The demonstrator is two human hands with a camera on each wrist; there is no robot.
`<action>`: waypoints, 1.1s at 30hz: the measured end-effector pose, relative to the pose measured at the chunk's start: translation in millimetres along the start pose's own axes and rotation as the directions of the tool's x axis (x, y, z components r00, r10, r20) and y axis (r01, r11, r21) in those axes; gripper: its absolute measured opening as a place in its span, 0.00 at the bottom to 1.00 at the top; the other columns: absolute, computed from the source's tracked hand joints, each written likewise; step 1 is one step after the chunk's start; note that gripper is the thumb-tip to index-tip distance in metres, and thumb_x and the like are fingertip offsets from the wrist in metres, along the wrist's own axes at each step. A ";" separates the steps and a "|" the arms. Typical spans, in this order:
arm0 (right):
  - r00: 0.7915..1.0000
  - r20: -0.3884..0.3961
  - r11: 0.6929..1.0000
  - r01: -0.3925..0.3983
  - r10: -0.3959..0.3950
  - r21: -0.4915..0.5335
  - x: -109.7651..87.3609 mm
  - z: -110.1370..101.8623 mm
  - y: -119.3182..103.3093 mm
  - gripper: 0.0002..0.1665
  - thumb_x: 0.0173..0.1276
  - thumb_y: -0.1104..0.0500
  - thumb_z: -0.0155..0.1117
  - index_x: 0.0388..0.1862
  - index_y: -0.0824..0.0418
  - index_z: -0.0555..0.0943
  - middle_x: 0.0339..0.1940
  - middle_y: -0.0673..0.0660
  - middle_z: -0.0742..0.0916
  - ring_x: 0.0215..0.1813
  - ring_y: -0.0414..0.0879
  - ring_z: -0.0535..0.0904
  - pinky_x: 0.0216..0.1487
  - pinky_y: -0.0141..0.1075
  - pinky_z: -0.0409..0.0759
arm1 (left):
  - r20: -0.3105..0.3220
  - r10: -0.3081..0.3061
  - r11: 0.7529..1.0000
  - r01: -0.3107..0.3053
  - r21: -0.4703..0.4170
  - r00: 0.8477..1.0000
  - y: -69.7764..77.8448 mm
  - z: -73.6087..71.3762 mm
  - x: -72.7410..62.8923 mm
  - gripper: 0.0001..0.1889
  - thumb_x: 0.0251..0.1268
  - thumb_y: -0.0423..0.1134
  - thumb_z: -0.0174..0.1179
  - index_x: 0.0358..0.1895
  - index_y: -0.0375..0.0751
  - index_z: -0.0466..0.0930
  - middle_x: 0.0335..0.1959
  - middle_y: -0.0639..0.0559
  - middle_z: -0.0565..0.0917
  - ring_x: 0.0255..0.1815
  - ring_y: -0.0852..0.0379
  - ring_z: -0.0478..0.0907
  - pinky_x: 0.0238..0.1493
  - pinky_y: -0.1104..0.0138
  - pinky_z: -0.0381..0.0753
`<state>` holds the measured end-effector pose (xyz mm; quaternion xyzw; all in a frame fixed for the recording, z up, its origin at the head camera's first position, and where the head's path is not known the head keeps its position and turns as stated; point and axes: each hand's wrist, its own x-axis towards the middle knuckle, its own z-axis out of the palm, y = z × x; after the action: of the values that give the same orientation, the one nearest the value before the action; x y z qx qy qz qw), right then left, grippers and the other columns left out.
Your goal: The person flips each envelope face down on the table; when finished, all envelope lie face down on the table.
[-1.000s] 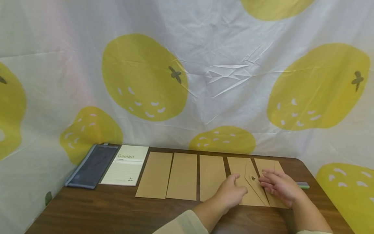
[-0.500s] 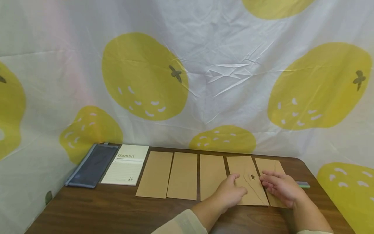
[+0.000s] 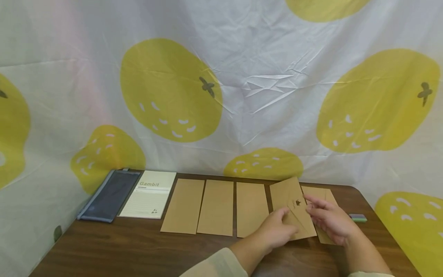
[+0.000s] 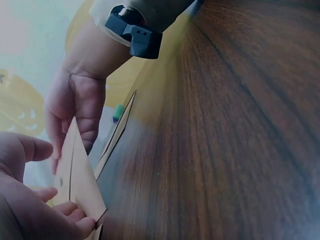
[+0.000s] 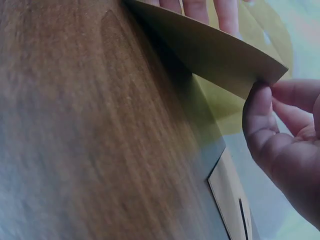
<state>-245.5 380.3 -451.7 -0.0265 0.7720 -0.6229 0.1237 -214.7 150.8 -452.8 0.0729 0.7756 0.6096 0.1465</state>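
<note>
A brown kraft envelope [image 3: 287,192] with a small crown mark tilts up off the table near the right end of a row of brown envelopes. My right hand [image 3: 332,222] pinches its right edge; the right wrist view shows thumb and fingers at a corner of the raised envelope [image 5: 225,55]. Against the envelope's left side my left hand [image 3: 275,230] lays its fingers, with the thumb apart from the paper in the left wrist view. Partly behind my right hand lies another envelope [image 3: 328,235] at the row's right end.
Left of the raised one lie flat envelopes [image 3: 252,207], then a white notepad [image 3: 148,202] marked Gambit and a dark blue zip pouch [image 3: 110,196]. A small green-and-purple item [image 3: 358,218] sits right of the row. Fruit-printed cloth [image 3: 256,127] hangs behind the table [image 3: 138,250].
The crown-marked envelope first settled flatter, then rose and tilted, its near edge coming off the table. My left hand shifted slightly right; my right hand came a little left onto the envelope's edge.
</note>
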 end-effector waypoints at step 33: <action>0.985 0.172 0.999 -0.004 -0.003 0.040 1.7 15.8 -1.3 0.43 0.88 0.48 0.52 0.89 0.64 0.49 0.86 0.77 0.60 0.74 0.44 0.79 0.69 0.35 0.84 | -0.067 0.109 0.916 -0.127 -0.381 0.992 5.3 -15.7 -11.9 0.31 0.67 0.28 0.67 0.72 0.55 0.78 0.65 0.46 0.84 0.67 0.51 0.81 0.68 0.49 0.85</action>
<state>-243.8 364.6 -453.7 -0.0773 0.7458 -0.6336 0.1905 -208.7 134.1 -442.6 0.0757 0.6382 0.7591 0.1037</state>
